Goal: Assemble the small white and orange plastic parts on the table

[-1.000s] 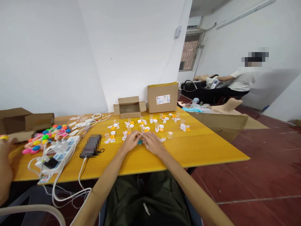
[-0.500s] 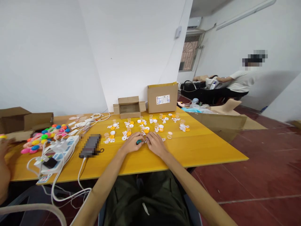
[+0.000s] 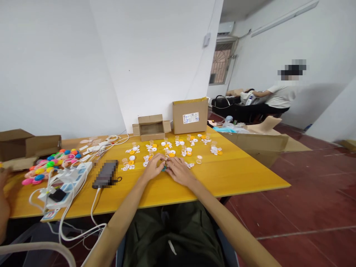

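My left hand [image 3: 154, 167] is closed over the tabletop, thumb and fingers pinched on a small teal piece [image 3: 164, 168]. The piece is mostly hidden, so its kind does not show. My right hand [image 3: 179, 171] meets it from the right, its fingers bent and pressed at the same spot; what they grip is covered. Just beyond both hands lie clusters of small parts: white discs [image 3: 132, 158], orange discs [image 3: 130, 162] and white pieces with holes [image 3: 128, 167]. Small clear cups [image 3: 198, 159] stand among them, the nearest one right of my right hand.
Behind the parts are an open small carton [image 3: 151, 130] and a taped cardboard box [image 3: 190, 116]. To the left lie a phone [image 3: 105, 173], a power strip [image 3: 73, 183] with cables and a pile of colourful toys [image 3: 50, 163]. Another person's arm [image 3: 4, 204] shows at far left; someone sits [image 3: 280, 97] at the back right.
My hands have drawn closer together around the teal piece, and my right fingers now cover more of it. The whole view has shifted slightly.
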The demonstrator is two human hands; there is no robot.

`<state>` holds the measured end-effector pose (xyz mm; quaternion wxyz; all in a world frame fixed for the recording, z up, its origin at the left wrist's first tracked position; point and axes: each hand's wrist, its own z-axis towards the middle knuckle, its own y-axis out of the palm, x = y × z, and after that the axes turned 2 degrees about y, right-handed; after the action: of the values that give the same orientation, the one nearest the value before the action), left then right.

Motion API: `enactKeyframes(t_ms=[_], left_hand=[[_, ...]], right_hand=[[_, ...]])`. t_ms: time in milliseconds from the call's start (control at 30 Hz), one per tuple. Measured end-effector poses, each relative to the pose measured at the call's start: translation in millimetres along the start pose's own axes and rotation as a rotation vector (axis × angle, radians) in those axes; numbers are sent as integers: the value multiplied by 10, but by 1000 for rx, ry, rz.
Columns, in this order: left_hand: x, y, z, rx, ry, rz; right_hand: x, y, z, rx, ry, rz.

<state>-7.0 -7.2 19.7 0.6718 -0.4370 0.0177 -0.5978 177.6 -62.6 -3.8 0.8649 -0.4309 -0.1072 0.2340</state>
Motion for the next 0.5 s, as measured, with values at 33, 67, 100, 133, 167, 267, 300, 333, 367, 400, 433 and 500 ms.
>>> enactKeyframes(t_ms=[33,67,100,133,167,267,300,333,367,400,433,500], left_hand=[[-1,-5,1,32,-14,0],[-2,-8,2,59,-24,3],[-2,-10,3,80,-30,8],[-1,-11,4,93,-31,14],[0,-11,5,100,-32,19],[10,-9,7,91,-33,34],[13,-8,8,87,-32,36],[16,-7,8,87,-28,38],[19,-6,9,87,-21,37],[23,-6,10,90,-12,36],[26,-5,12,93,-1,35],[33,-6,17,94,18,36]], right_hand=[[-12,-1,7,-20,-53,6],[-21,3,13,-41,-97,12],[-25,10,20,-62,-130,16],[-25,20,25,-82,-152,18],[-23,29,29,-100,-164,21],[-8,40,29,-129,-161,32],[-3,36,25,-130,-155,37],[1,29,19,-126,-145,40],[4,20,11,-119,-132,40],[6,10,4,-108,-114,36],[7,0,-2,-97,-91,27],[7,-17,-7,-79,-25,2]])
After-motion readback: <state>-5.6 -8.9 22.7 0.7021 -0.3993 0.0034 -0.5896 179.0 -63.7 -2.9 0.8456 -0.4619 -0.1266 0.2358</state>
